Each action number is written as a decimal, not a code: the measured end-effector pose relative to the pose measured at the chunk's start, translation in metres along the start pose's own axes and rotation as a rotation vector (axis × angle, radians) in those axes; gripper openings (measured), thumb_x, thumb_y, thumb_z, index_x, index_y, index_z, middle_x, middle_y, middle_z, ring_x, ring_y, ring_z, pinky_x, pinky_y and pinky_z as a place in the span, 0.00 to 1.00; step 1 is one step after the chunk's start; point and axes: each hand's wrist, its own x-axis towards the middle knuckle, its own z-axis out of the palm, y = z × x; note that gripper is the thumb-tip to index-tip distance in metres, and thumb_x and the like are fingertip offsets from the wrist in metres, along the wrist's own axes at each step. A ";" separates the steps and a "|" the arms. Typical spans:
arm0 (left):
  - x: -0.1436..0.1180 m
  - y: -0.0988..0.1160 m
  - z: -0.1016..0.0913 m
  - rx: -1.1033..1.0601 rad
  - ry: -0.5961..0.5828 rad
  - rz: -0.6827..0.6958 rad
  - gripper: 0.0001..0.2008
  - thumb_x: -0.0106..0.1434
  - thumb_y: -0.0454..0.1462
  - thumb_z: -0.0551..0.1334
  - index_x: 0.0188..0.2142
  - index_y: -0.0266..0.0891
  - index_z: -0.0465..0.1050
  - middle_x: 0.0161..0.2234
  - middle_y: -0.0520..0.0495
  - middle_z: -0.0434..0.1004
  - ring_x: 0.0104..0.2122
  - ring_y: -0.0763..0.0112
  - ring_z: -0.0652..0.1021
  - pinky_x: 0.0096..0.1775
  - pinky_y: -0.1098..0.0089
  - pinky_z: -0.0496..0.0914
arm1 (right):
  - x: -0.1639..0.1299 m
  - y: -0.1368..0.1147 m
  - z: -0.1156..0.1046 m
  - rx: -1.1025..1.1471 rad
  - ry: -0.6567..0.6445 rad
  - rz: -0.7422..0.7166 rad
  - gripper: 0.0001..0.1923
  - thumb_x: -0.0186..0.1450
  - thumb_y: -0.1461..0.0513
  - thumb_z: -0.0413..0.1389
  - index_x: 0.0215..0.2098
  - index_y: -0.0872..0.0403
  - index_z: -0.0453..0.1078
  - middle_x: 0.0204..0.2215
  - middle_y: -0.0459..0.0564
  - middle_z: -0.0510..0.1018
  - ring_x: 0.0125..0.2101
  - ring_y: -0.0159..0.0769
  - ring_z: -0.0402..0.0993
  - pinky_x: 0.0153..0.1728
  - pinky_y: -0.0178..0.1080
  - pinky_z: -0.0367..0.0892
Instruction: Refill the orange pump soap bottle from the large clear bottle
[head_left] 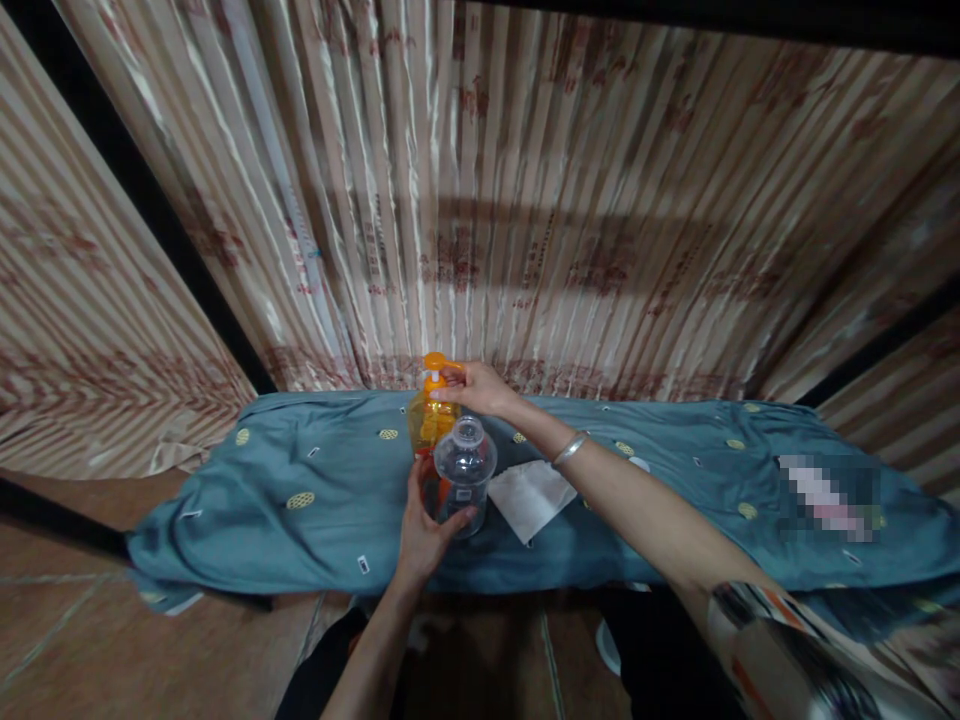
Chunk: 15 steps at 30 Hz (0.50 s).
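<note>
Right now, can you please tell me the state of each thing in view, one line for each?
Orange pump bottle: upright, pump head on.
Clear glass jar: upright on the cloth, lid on, looks empty.
White tissue: lying flat, partly unfolded.
Teal tablecloth: spread out, wrinkled.
Left hand: wrapped around the jar's base.
Right hand: fingers on the pump head.
Silver bracelet: worn on the right wrist.
Curtain: drawn closed.

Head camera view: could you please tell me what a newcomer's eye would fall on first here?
The orange pump bottle stands out at the middle of the teal cloth, with the right hand on its pump top. Just in front, the left hand holds a clear plastic jar, beside a white paper napkin. Striped, shiny curtains fill the background.
</note>
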 end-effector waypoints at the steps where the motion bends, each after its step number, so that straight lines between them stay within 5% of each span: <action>1: 0.000 0.001 -0.001 0.005 0.001 0.003 0.57 0.48 0.54 0.78 0.71 0.41 0.55 0.70 0.29 0.67 0.71 0.44 0.68 0.70 0.45 0.59 | -0.002 0.000 -0.001 -0.025 0.034 0.009 0.21 0.53 0.50 0.77 0.37 0.53 0.81 0.31 0.42 0.84 0.41 0.41 0.82 0.47 0.41 0.75; 15: 0.001 0.004 -0.030 0.153 0.075 0.033 0.55 0.46 0.56 0.77 0.67 0.40 0.58 0.66 0.27 0.71 0.67 0.37 0.71 0.67 0.38 0.63 | -0.071 -0.005 -0.076 -0.200 0.430 -0.035 0.19 0.61 0.47 0.70 0.39 0.52 0.78 0.32 0.45 0.83 0.41 0.41 0.79 0.47 0.40 0.73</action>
